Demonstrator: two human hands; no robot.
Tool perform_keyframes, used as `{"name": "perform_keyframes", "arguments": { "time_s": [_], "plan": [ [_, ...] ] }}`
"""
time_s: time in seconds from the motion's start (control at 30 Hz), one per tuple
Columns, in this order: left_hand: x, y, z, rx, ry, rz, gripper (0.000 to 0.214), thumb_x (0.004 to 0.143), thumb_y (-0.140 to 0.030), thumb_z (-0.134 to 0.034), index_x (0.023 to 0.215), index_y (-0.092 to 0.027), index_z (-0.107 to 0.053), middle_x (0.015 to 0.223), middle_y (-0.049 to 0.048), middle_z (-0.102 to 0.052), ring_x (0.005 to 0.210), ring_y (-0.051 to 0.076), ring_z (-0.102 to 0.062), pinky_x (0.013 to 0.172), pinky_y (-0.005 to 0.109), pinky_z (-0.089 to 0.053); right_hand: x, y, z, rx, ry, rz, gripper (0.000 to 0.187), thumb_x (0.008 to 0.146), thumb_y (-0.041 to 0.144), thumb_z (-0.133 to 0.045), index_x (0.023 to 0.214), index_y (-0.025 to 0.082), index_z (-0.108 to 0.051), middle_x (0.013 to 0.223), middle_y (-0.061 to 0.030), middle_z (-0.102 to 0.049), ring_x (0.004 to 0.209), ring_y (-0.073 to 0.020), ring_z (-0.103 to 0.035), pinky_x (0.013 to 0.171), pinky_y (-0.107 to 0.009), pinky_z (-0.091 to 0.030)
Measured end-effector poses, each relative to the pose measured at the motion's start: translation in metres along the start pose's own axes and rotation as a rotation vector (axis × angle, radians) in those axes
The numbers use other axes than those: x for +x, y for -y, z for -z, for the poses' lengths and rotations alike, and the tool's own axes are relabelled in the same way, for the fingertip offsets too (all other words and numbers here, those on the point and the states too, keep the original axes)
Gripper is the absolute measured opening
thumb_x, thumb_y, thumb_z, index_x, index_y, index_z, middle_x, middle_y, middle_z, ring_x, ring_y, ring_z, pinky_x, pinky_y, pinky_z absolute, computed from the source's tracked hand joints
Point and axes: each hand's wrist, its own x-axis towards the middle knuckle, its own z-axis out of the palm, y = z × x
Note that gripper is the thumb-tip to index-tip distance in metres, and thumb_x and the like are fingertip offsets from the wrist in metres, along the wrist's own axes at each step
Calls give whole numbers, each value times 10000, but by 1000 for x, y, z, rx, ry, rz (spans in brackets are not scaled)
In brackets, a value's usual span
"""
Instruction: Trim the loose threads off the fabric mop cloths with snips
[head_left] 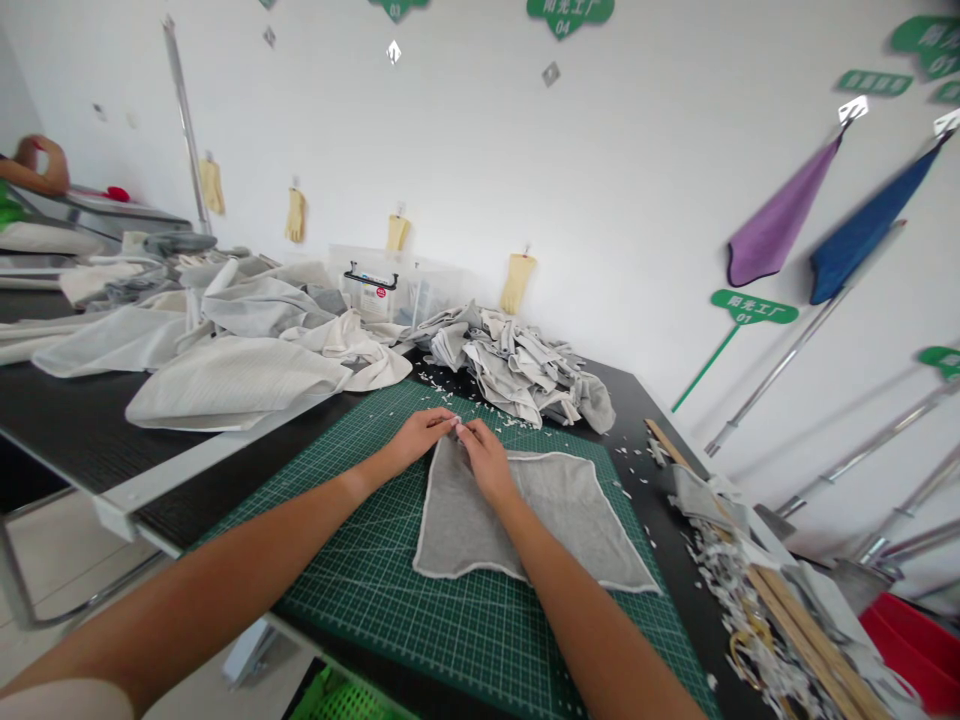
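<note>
Pinching: the left hand (pixel 420 435) and right hand (pixel 484 455) meet mid-frame at the upper-left corner of the grey cloth (pixel 570 510), each grip closed on it at the fingertips, presumably to handle one small spot of edge together.
Grey cloth: right of centre, spread under the right forearm; the mat seems to bear its weight, so the fingers manage only the corner.
Green mat (pixel 360 590): gridded, centre to lower right of the frame, apparently shielding the black bench (pixel 184 505).
Piles: light cloths (pixel 240 370) at left and crumpled grey pieces (pixel 502 360) above centre, seemingly kept off most of the mat.
Scraps (pixel 720 560): gathered at lower right beside wooden strips (pixel 802 620).
White wall (pixel 637 200): yellow gloves hang along it, one (pixel 517 283) above centre; purple (pixel 784 215) and blue (pixel 870 220) cloths hang at upper right.
Another person's arm (pixel 45 170): upper left.
</note>
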Motion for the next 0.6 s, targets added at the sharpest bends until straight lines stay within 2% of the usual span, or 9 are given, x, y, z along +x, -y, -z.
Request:
{"name": "perform_keyframes", "arguments": {
  "time_s": [0.27, 0.4, 0.6],
  "plan": [
    [1, 3, 1, 7, -7, 28, 379, 880, -498, -566, 965, -158, -712, 902, 40, -691, 856, 187, -593, 779, 266, -463, -5, 5, 0, -82, 19, 4, 384, 994, 559, -356, 866, 256, -555, 756, 38, -582, 747, -165, -559, 662, -247, -343],
    [2, 5, 2, -18, 12, 14, 342, 883, -459, -576, 968, -155, -707, 887, 38, -678, 839, 181, -584, 753, 264, -459, -6, 4, -1, -127, 16, -5, 381, 1000, 566, -345, 885, 262, -542, 759, 31, -594, 726, -175, -561, 648, -251, -324],
    [1, 6, 1, -27, 19, 51, 380, 863, -497, -587, 981, -154, -704, 911, 46, -692, 813, 181, -586, 699, 258, -452, -6, 3, -2, -197, 29, -16, 361, 1007, 563, -337, 943, 269, -536, 773, 27, -611, 710, -181, -579, 637, -254, -315]
  ]
}}
